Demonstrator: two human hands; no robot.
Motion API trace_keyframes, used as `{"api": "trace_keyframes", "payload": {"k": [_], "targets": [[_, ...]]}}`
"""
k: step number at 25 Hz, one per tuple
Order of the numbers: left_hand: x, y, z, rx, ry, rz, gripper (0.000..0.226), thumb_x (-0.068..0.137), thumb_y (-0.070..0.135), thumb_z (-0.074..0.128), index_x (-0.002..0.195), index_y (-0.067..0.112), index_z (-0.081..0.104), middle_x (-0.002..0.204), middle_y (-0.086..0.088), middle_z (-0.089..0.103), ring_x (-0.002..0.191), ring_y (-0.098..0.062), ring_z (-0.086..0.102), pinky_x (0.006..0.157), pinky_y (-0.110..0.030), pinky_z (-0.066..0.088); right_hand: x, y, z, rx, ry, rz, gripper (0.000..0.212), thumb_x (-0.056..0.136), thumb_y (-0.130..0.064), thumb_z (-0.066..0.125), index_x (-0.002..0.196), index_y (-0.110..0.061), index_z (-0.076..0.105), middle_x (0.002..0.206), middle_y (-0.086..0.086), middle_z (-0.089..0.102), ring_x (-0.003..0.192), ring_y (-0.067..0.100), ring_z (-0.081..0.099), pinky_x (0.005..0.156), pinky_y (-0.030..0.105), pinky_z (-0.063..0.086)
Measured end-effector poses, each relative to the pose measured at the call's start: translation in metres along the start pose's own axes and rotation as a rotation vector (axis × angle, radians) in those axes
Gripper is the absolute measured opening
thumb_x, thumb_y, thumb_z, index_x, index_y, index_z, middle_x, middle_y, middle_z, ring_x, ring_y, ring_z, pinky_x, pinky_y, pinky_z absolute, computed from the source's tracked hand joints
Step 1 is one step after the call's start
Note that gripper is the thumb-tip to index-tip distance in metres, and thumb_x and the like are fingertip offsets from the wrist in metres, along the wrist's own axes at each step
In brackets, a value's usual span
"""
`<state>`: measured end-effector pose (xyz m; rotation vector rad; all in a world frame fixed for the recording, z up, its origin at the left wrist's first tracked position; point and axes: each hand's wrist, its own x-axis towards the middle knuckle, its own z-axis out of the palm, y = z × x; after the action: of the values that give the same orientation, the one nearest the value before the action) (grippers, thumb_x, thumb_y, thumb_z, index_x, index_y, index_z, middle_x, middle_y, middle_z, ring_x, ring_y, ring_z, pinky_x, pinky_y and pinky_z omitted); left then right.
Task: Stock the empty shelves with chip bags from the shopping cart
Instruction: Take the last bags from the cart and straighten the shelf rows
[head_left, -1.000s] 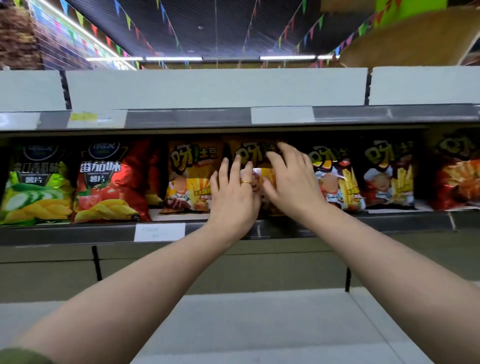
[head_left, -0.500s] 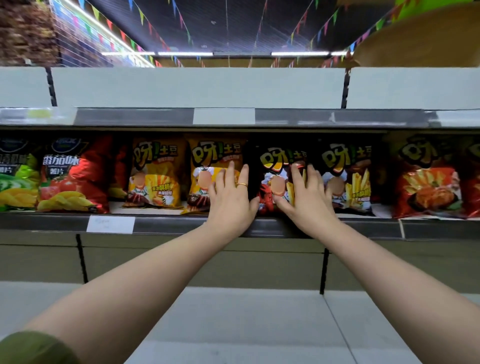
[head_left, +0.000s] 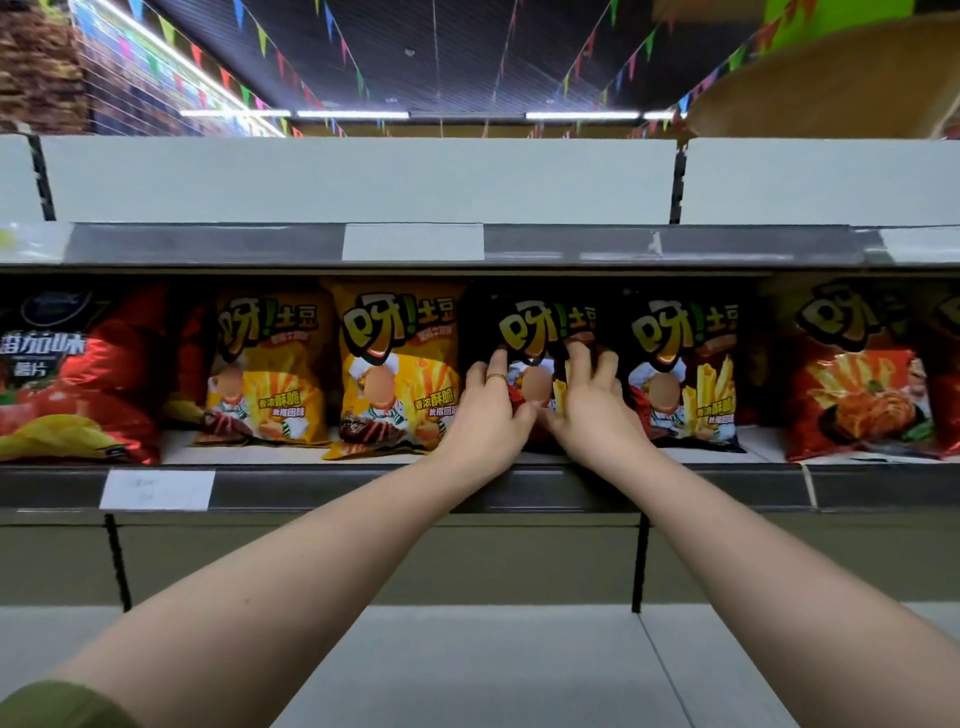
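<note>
While only the head view is supplied, it shows the matter plainly. Black bag (head_left: 540, 322) stands upright on the middle shelf (head_left: 363, 491), at the front, between a yellow bag (head_left: 395, 364) on its left and a second black bag (head_left: 685, 374) on its right, close to both. Left hand (head_left: 485, 415) and right hand (head_left: 592, 415) are both on its lower half, grasping it: fingers (head_left: 576, 358) bent onto the printed face, thumbs meeting low at the centre. A ring (head_left: 497, 376) shows on the left hand. Cart not in view.

Assessment of handling: the bag appears air-filled, light and soft, with a glossy film likely to slip under flat fingers. Contents are judged fragile; squeezing the middle risks crushing them and tipping the neighbours. Recommended hold is at the side edges or the sealed top seam, with light pressure, the base seated flat on the shelf. Step in hand is judged to be straightening and facing this bag.
</note>
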<state>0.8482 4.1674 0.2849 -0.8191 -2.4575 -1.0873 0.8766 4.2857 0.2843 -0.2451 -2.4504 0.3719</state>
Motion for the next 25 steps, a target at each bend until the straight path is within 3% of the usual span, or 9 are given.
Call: {"api": "trace_keyframes", "payload": {"k": [2,7,9,11,14,20,25], "targets": [[0.008,0.002,0.004,0.032,0.001,-0.027,0.066,0.096,0.02,0.048,0.15,0.009,0.011,0.152,-0.017,0.018,0.14,-0.034,0.022,0.112,-0.041,0.025,0.002,-0.004,0.0,-0.021,0.007,-0.009,0.074,0.09,-0.033,0.056,0.145,-0.015,0.01,0.145,0.02,0.011,0.129,0.039,0.032,0.088,0.043,0.044],[0.01,0.004,0.008,-0.026,0.042,-0.021,0.075,0.094,0.017,0.053,0.15,0.008,0.005,0.149,-0.018,0.018,0.139,-0.033,0.025,0.11,-0.039,0.027,-0.002,0.001,-0.011,0.093,-0.026,-0.024,0.083,0.083,-0.029,0.066,0.145,-0.016,0.013,0.144,0.018,0.015,0.127,0.039,0.036,0.102,0.039,0.038],[0.01,0.002,0.008,-0.047,0.045,-0.006,0.078,0.093,0.016,0.056,0.15,0.009,0.004,0.149,-0.017,0.02,0.138,-0.032,0.029,0.109,-0.038,0.029,-0.001,0.002,-0.024,0.194,0.022,0.03,0.078,0.082,-0.023,0.067,0.143,-0.018,0.018,0.14,0.015,0.024,0.125,0.034,0.04,0.094,0.031,0.038],[0.01,0.0,0.007,-0.067,0.037,0.01,0.084,0.09,0.016,0.062,0.15,0.011,0.003,0.15,-0.016,0.022,0.137,-0.031,0.031,0.108,-0.034,0.03,0.003,0.003,-0.031,0.249,0.064,0.09,0.068,0.087,-0.019,0.062,0.142,-0.017,0.022,0.139,0.014,0.032,0.124,0.033,0.042,0.089,0.032,0.039],[0.009,-0.004,0.007,-0.044,0.003,0.012,0.093,0.086,0.018,0.067,0.151,0.011,0.001,0.15,-0.014,0.022,0.137,-0.029,0.031,0.107,-0.029,0.029,0.008,0.003,-0.028,0.251,0.003,0.083,0.062,0.09,-0.026,0.06,0.141,-0.016,0.026,0.139,0.015,0.035,0.126,0.032,0.042,0.095,0.038,0.041],[0.016,0.0,0.014,0.085,0.056,-0.056,0.082,0.088,0.016,0.064,0.148,0.008,0.01,0.144,-0.017,0.028,0.131,-0.034,0.037,0.102,-0.032,0.033,0.017,0.006,-0.019,0.096,-0.058,0.019,0.051,0.095,-0.035,0.05,0.135,-0.011,0.03,0.133,0.019,0.037,0.122,0.035,0.041,0.092,0.039,0.041],[0.006,0.015,0.022,0.178,0.194,-0.088,0.085,0.085,0.009,0.066,0.149,0.009,0.01,0.15,-0.017,0.019,0.138,-0.033,0.025,0.11,-0.038,0.028,0.004,0.044,-0.046,0.219,0.162,-0.185,0.05,0.093,-0.027,0.052,0.139,-0.013,0.036,0.135,0.01,0.039,0.12,0.024,0.045,0.088,0.027,0.037]]}}
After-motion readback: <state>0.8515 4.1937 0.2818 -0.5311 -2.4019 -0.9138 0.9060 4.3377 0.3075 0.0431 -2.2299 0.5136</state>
